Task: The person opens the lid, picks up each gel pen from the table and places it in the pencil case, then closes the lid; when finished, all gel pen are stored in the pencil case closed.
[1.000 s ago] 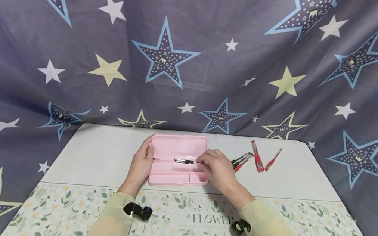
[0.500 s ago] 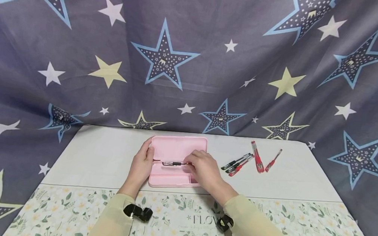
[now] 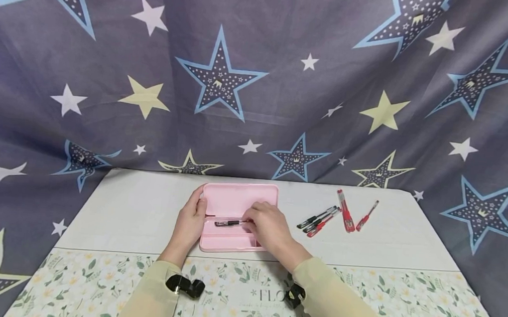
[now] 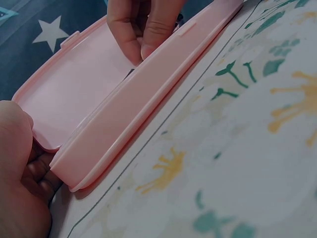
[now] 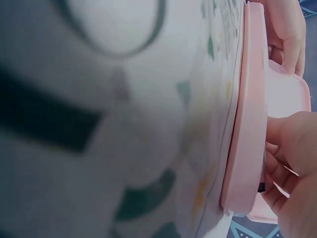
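My left hand (image 3: 191, 218) grips the left end of the pink case (image 3: 237, 200), thumb at the edge and fingers wrapped behind it, so the case is held steady with its lid laid back on the far side. My right hand (image 3: 268, 226) reaches over the case's right half and pinches a black-capped pen (image 3: 227, 222) between thumb and fingers. The pen lies lengthwise over the case's long rear compartment, between the hinge and the divider — whether it already touches the compartment's floor, I cannot tell.

To the right of the case, well apart from it, are the others on the white table cover (image 3: 140, 209): two black pens (image 3: 310, 221) side by side with a red one (image 3: 320, 226), then more red pens (image 3: 346, 212) farther right and a single red pen (image 3: 367, 216) farthest from the case.

I judge this to be the placing step, with this pen nearly down. The next move calls for keeping it parallel to the case's long side (a slanted pen could catch on the divider) and loosening my right fingers only once it lies flat — while my left hand holds firm.
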Action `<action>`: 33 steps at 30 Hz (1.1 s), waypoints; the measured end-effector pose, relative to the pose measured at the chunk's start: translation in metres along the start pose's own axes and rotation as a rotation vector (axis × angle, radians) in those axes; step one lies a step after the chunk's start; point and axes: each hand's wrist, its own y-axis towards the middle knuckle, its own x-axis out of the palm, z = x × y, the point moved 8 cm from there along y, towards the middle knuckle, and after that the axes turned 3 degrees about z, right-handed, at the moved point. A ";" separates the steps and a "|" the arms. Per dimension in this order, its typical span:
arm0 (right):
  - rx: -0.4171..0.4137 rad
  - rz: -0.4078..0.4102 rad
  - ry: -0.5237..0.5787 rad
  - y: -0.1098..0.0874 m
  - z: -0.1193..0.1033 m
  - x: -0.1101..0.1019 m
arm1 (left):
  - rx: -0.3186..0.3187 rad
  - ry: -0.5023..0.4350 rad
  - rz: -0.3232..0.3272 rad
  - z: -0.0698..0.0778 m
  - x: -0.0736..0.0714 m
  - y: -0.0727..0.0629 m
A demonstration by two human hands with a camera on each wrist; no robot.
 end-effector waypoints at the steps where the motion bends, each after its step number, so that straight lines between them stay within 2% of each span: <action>1: 0.002 0.000 -0.005 0.000 0.000 0.000 | -0.001 0.000 0.000 0.000 0.000 0.000; 17: 0.036 0.003 -0.059 0.004 0.002 0.007 | -0.003 -0.019 -0.016 -0.001 0.000 0.000; 28: 0.047 0.003 -0.057 0.003 0.004 0.008 | -0.008 -0.011 -0.019 -0.002 0.001 0.000; 33: 0.055 -0.021 -0.030 0.001 0.005 0.004 | -0.009 -0.009 -0.016 -0.001 0.001 0.000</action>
